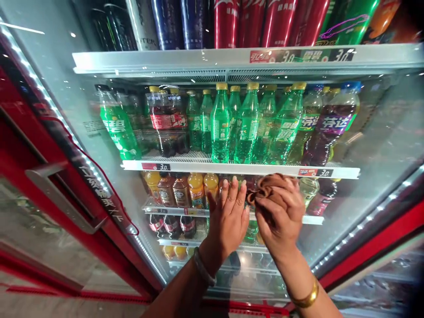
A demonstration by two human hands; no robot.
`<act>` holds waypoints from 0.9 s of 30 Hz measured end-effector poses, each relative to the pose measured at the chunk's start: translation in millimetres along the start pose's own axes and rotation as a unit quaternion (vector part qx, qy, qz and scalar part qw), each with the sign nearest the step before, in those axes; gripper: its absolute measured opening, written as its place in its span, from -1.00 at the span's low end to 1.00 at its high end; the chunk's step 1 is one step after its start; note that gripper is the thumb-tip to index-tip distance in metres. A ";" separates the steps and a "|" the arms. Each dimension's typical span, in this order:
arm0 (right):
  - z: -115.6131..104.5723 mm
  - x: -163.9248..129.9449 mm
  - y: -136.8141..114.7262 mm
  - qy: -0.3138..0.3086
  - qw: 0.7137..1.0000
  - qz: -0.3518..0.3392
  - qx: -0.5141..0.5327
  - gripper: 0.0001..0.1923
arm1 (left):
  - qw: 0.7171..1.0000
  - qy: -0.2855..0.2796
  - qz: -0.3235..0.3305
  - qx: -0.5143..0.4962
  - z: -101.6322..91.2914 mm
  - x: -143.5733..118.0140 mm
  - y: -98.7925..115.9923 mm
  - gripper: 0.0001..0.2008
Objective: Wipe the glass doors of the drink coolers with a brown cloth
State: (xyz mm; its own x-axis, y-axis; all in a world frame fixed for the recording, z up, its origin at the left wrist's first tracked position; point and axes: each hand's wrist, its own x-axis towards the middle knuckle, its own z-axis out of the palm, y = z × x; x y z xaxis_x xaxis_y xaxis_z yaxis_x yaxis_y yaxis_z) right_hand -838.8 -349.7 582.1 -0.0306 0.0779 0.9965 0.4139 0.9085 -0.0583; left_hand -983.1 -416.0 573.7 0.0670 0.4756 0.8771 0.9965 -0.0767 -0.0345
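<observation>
My left hand [228, 216] is raised in front of the drinks fridge with fingers together and pointing up, near the third shelf. Just right of it, my right hand [281, 216] grips a bunched brown cloth [265, 187], held below the edge of the second shelf [238, 168]. The two hands almost touch. Green soda bottles [220, 123] with yellow caps stand in rows on that shelf, directly above my hands. Whether the cloth touches a shelf or bottle I cannot tell.
The fridge door [49, 190], red-framed with a grey handle, stands open at the left. Cans [228, 22] fill the top shelf. Orange and brown bottles [195, 190] stand left of my hands, purple drink bottles [331, 128] at right. Lower shelves hold more bottles.
</observation>
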 end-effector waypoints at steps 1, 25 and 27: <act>6.7 -4.8 -6.4 -0.015 1.000 -0.011 0.010 -0.73 | 1.000 -0.002 0.001 0.003 -0.6 -1.4 -4.4 -0.28; 32.9 -28.8 -41.5 -0.020 1.000 0.003 -0.014 -0.72 | 1.000 0.010 0.011 -0.001 -25.0 -23.3 -76.1 -0.29; 39.3 -9.7 -46.9 0.008 0.999 0.015 -0.028 -0.68 | 1.000 0.013 0.008 0.005 -28.4 -24.0 -81.3 -0.28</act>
State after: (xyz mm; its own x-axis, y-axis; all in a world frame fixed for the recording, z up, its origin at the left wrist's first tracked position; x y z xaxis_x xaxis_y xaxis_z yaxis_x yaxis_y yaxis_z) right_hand -893.7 -376.9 572.8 -0.0023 0.0971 0.9953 0.4649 0.8813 -0.0849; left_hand -1067.2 -446.0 569.1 0.0814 0.4519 0.8884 0.9957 -0.0759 -0.0527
